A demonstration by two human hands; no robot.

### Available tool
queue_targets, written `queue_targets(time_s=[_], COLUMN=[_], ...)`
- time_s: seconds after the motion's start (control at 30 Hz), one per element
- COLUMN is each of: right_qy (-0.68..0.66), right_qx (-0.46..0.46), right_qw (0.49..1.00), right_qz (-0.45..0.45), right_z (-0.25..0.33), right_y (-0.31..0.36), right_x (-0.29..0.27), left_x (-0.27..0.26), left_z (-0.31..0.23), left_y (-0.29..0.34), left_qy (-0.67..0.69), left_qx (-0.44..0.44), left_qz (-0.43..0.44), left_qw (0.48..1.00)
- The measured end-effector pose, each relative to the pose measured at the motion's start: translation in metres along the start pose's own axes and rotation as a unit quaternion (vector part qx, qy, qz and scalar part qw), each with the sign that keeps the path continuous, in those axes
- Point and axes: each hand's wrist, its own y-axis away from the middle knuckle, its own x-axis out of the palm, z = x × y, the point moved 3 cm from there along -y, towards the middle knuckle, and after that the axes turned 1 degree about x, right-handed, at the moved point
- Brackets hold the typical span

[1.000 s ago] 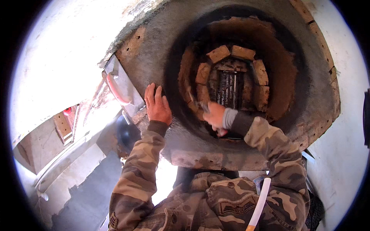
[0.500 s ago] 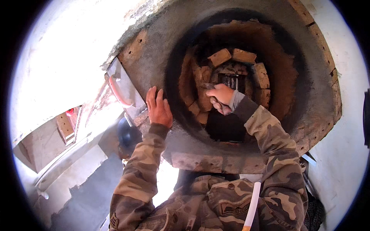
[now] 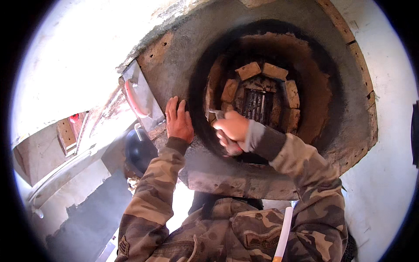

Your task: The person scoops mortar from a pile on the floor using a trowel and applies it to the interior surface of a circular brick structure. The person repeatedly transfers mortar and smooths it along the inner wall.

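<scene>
My right hand (image 3: 233,131) is closed around the handle of a small trowel (image 3: 214,113) inside the round, brick-lined stove pit (image 3: 301,48). The trowel's metal neck shows beside my fingers; its blade is mostly hard to make out against the pit's left wall. My left hand (image 3: 179,122) lies flat on the grey mortar rim (image 3: 174,70), fingers stretched and holding nothing. Several bricks (image 3: 274,71) stand in a ring at the bottom, around a metal grate (image 3: 258,105). My right hand and forearm hide the ring's near side.
Left of my left hand, a plastering trowel (image 3: 146,94) with a pink handle rests at the rim's edge. A dark round bowl (image 3: 139,150) sits below it. A white wall (image 3: 393,131) stands to the right. A cigarette (image 3: 283,231) shows in front of my chest.
My right hand has moved left and nearer with the trowel, uncovering the grate and the bricks on the left. My left hand stays on the rim. The view has shifted slightly.
</scene>
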Motion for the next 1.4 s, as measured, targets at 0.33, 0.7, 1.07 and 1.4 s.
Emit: queue_targets(time_s=[0.33, 0.7, 1.07, 1.4], right_qy=[-0.172, -0.399, -0.316, -0.332], right_qx=[0.097, 0.079, 0.157, 0.016], right_qw=[0.977, 0.904, 0.935, 0.943], right_qz=[0.075, 0.133, 0.043, 0.034], right_z=[-0.045, 0.072, -0.037, 0.049], right_y=[-0.065, -0.096, -0.122, -0.143], right_x=[-0.067, -0.059, -0.068, -0.093], left_x=[0.002, -0.002, -0.003, -0.003], left_z=[-0.002, 0.004, -0.001, 0.003], left_y=[-0.007, -0.001, -0.002, -0.001], left_qy=[0.014, 0.022, 0.02, 0.022], left_qx=[0.018, -0.005, -0.003, 0.005], left_qz=[-0.011, -0.005, -0.004, 0.004], left_qw=[1.0, 1.0, 1.0, 1.0])
